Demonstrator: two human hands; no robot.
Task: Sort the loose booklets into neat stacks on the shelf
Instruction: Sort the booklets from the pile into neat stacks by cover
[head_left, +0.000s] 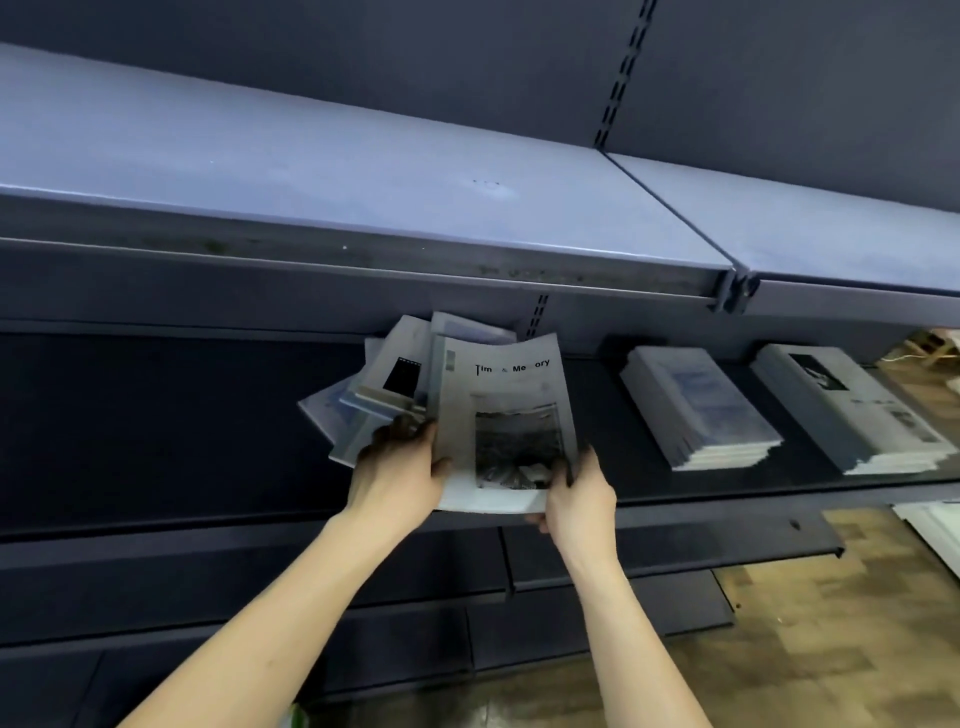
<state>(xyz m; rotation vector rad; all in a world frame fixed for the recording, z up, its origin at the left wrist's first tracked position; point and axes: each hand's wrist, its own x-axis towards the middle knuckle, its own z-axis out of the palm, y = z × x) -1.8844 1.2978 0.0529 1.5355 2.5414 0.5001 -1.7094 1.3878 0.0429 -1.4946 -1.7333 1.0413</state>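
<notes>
Both grips clasp 1 booklet (506, 415), left hand (400, 473) at its left edge and right hand (576, 499) at its lower right corner, apparently lifting it off the loose pile (374, 384) toward 2 neat stacks (696, 405) on the shelf (156, 431).

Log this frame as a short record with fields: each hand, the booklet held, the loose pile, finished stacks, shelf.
left hand: grips the held booklet's left edge
right hand: grips its lower right corner
held booklet: grey paper booklet with a dark photo on its cover, tilted up over the shelf
loose pile: fanned heap of grey booklets, behind the left hand
finished stacks: two neat stacks, near stack and far-right stack
shelf: dark metal shelf
</notes>
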